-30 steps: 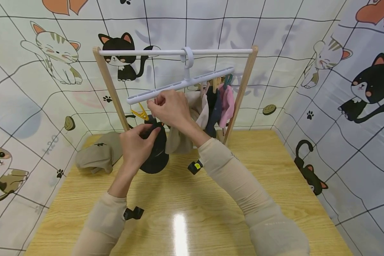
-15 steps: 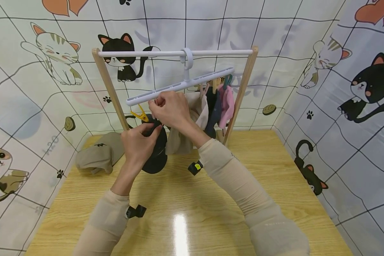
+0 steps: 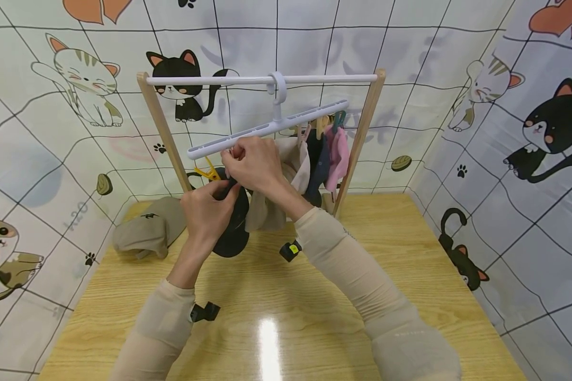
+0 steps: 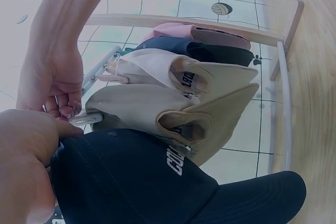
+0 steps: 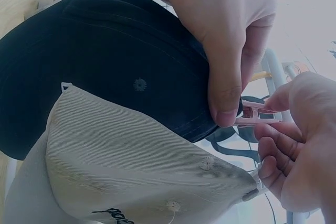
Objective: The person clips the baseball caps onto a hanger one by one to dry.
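Note:
My left hand pinches the edge of a dark navy baseball cap, which hangs with its brim downward. Just above it, my right hand grips a pink clothespin between thumb and fingers, below the white hanger. In the right wrist view the clothespin's tip meets the cap's edge by my left thumb; whether it bites the fabric I cannot tell. A yellow clothespin dangles from the hanger's lower left end. Beside the dark cap hangs a beige cap, held by a light clothespin.
More caps, including a cream one and a pink one, hang along the hanger's right half. A rack with a white rod and wooden posts carries the tilted hanger. A khaki cap lies on the wooden table at left.
My left hand has shifted slightly to the right and up with the dark cap's edge, closer to the clothespin. My right hand has stayed nearly still under the hanger.

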Action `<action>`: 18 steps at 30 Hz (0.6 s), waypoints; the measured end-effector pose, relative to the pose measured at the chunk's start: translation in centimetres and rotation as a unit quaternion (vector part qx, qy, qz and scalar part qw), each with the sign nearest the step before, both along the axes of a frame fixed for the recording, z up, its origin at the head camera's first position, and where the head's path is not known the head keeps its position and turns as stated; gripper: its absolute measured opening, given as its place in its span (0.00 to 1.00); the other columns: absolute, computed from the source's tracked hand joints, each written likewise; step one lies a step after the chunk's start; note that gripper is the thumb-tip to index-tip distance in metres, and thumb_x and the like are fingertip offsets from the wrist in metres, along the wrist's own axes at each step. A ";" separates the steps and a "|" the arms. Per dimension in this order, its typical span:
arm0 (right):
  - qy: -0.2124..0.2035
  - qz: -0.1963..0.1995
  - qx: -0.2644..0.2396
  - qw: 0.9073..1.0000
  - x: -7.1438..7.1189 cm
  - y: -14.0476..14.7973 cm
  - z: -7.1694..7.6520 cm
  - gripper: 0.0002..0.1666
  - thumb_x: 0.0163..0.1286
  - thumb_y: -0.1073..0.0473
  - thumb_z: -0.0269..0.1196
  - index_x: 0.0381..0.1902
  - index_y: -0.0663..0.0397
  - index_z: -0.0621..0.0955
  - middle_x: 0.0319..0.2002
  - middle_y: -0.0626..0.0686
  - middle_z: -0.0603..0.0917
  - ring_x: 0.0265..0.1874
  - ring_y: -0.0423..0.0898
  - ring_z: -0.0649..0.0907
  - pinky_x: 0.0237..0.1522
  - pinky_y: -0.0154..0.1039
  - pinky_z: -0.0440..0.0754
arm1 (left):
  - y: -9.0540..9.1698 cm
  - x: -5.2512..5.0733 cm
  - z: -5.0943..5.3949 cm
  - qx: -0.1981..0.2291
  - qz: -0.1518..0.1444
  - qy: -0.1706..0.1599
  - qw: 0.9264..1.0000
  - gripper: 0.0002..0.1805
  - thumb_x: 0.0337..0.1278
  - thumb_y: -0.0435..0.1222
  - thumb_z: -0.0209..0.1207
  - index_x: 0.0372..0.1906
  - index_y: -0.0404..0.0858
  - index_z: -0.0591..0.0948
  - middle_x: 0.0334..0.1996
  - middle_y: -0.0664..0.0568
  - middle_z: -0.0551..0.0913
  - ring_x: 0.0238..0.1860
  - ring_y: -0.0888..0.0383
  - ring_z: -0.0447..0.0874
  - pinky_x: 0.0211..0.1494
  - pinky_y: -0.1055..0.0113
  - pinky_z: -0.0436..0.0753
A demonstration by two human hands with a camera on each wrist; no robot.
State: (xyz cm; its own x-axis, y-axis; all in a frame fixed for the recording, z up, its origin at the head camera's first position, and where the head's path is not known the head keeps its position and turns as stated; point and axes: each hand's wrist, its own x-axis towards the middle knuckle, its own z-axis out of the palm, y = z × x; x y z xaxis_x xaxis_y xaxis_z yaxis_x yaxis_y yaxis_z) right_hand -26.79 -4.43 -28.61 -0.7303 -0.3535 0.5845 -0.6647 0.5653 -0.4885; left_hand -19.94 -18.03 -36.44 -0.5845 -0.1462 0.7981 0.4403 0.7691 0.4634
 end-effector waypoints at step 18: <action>0.022 -0.024 0.010 0.999 0.3 -0.5 -0.1 0.22 0.80 0.50 0.66 0.24 0.50 0.88 0.20 0.49 0.88 0.22 0.46 0.81 0.29 0.34 0.66 | 0.5 -0.1 1.2 0.008 0.018 0.030 0.999 0.10 0.63 0.33 0.72 0.31 0.27 0.94 0.23 0.38 0.93 0.21 0.40 0.90 0.27 0.58 0.73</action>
State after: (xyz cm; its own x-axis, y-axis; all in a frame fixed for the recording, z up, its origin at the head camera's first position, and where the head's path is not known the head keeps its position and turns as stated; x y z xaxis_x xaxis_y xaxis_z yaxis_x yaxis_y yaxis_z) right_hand -26.54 -4.90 -28.73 -0.7200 -0.3316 0.6096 -0.6577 0.6063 -0.4470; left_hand -20.02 -17.57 -35.26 -0.5302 -0.1800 0.8285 0.4394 0.7774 0.4501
